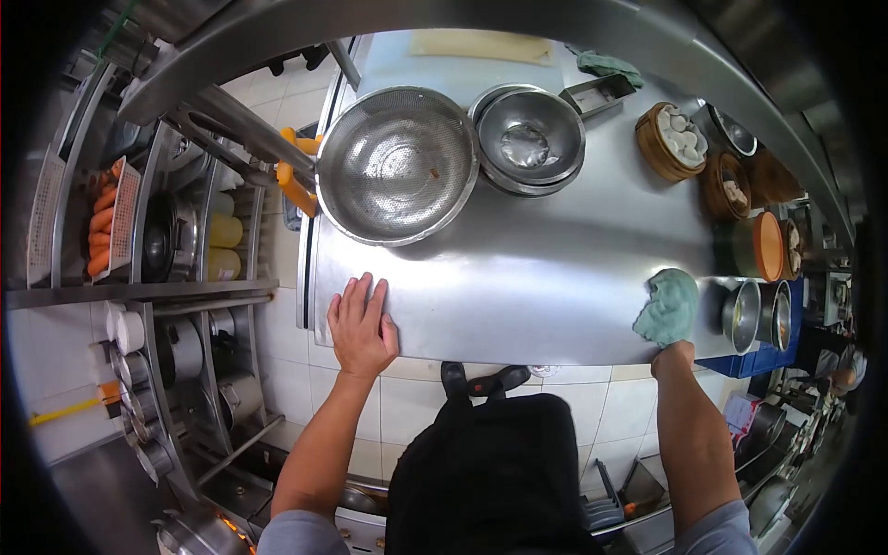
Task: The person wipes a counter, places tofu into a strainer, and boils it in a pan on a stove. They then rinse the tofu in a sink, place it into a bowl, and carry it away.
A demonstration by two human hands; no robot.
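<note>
My left hand (362, 326) lies flat on the steel table (499, 268) near its front left corner, fingers spread and nothing in them. At the right, my right hand (672, 355) is at the table's front edge with a green cloth (670, 308). The cloth lies bunched on the steel and covers most of the fingers. Beyond my left hand stands a large perforated colander (398, 166). Two small metal bowls (743, 316) sit just right of the cloth.
Stacked steel bowls (529, 139) stand beside the colander. Bamboo steamers (672, 141) with pale buns and an orange-lidded container (766, 246) line the right side. A board (481, 46) and another cloth (608, 67) lie at the back. A rack (148, 294) stands left.
</note>
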